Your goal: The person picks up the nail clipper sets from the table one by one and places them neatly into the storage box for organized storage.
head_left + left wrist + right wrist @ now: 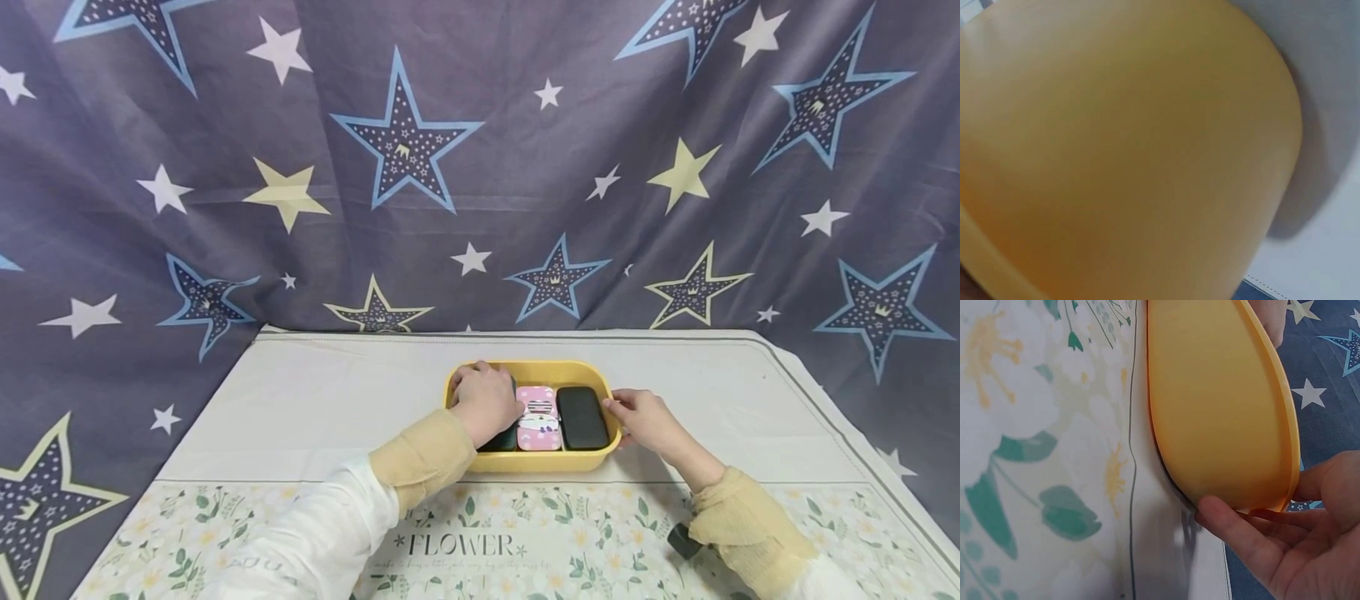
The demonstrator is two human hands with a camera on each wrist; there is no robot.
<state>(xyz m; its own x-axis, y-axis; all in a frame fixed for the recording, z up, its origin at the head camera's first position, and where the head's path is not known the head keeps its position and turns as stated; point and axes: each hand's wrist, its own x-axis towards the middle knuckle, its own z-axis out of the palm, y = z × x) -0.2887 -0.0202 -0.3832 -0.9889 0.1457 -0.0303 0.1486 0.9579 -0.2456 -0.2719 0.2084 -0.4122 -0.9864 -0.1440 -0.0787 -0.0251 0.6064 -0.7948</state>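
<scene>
A yellow plastic basin (525, 462) stands on the table, with three cases side by side in it. My left hand (483, 404) reaches over its left end and grips a dark case (501, 440), which it largely hides. A pink case (539, 437) with white dots and a cartoon figure lies in the middle. To its right is a black case (582, 419). At the basin's right end my right hand (641, 418) holds the rim. In the right wrist view, fingers of my right hand (1300, 540) touch the basin's outer wall (1222, 412). The left wrist view mostly shows the basin wall (1147, 144).
A white cloth with a flower-printed front part (570, 533) covers the table. Behind the table hangs a dark curtain (487, 167) with stars. A small dark object (684, 542) shows beside the right wrist wrap (750, 529).
</scene>
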